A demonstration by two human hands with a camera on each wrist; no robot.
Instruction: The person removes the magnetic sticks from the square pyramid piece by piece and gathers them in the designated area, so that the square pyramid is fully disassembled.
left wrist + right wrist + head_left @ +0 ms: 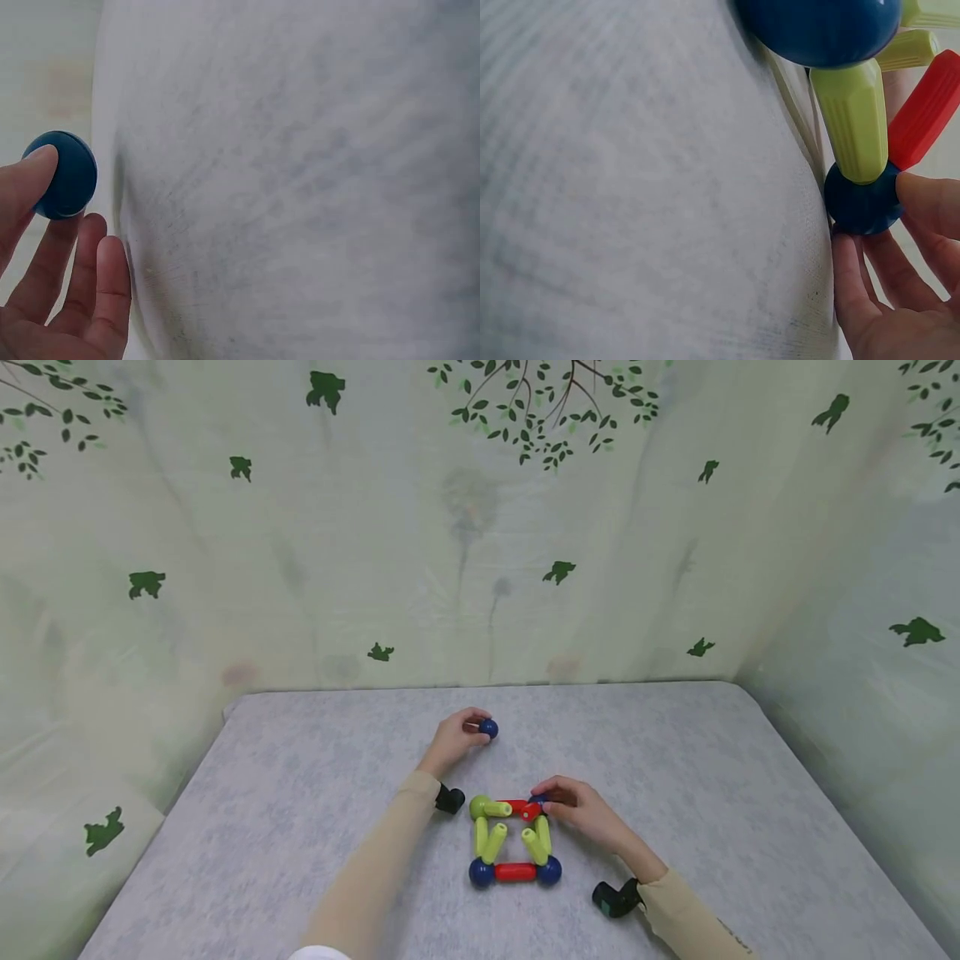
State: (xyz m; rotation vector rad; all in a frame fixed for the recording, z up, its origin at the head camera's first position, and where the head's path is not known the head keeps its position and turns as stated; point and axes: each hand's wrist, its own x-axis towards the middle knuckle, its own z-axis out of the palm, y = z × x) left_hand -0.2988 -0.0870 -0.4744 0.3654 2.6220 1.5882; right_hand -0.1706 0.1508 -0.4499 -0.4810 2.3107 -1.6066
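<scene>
My left hand (pixel 453 741) pinches a loose blue ball (pixel 489 728) between thumb and fingers, beyond the built square. In the left wrist view that blue ball (pixel 67 176) sits at the thumb tip. The square is made of magnetic rods and balls. Blue balls mark its front corners, a lime ball (pixel 478 807) the back left. At the back right corner, my right hand (pixel 588 812) grips another blue ball (pixel 862 202) with thumb and fingers. A red rod (pixel 516 872) forms the front side; lime rods (pixel 481 837) form the sides. Short rods, lime and red, rise from the corners.
Everything lies on a grey table (pixel 285 827) with a rounded back edge. A pale curtain (pixel 420 527) with leaf prints hangs behind and at both sides. Black wrist cameras (pixel 617 899) are strapped to both forearms, near the square's sides.
</scene>
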